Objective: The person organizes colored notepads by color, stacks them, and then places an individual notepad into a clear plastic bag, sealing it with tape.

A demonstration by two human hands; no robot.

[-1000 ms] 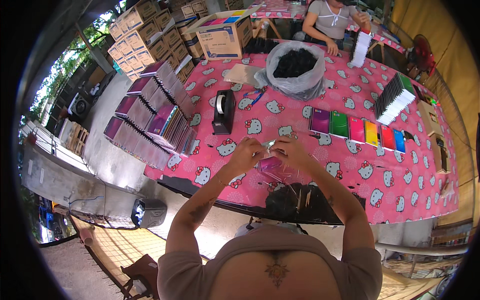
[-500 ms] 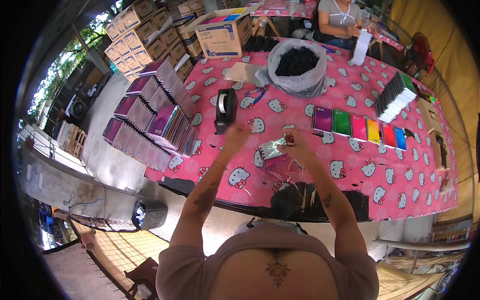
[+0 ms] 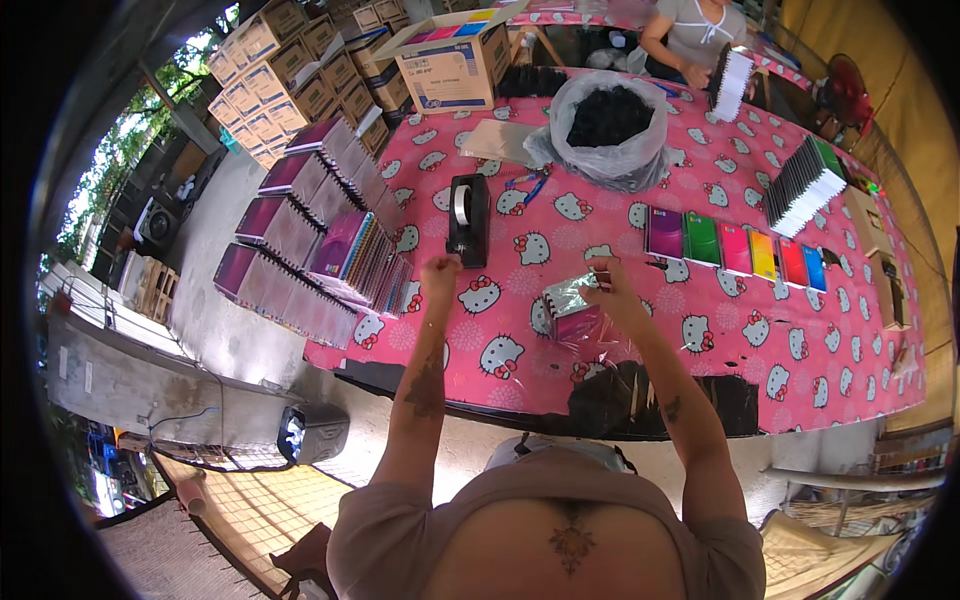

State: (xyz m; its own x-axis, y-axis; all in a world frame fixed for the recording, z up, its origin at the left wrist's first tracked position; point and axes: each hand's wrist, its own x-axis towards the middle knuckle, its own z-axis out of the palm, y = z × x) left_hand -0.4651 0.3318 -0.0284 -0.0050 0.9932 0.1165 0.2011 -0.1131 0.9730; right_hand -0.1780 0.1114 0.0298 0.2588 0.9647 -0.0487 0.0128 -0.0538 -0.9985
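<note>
My right hand [image 3: 614, 292] grips the upper right edge of a plastic-wrapped notebook pack [image 3: 575, 318] with a purple cover. The clear wrap shines over its top. My left hand [image 3: 441, 276] is closed in front of the black tape dispenser [image 3: 467, 222], at its near end. Whatever those fingers pinch, if anything, is too small to make out. Left of that hand stand rows of wrapped spiral notebooks [image 3: 288, 262] with purple covers, and one stack [image 3: 350, 258] shows edges of several colours.
Right of me lies a row of coloured notebooks [image 3: 735, 248], with a white-paged notebook stack [image 3: 805, 190] beyond. A plastic bag of black pieces [image 3: 608, 130] and an open carton [image 3: 452, 78] stand at the back. Across the table, a person [image 3: 690, 50] holds a spiral notebook.
My left hand has moved left and slightly nearer, down to the dispenser's near end. My right hand keeps its hold on the pack. The whole view has shifted slightly.
</note>
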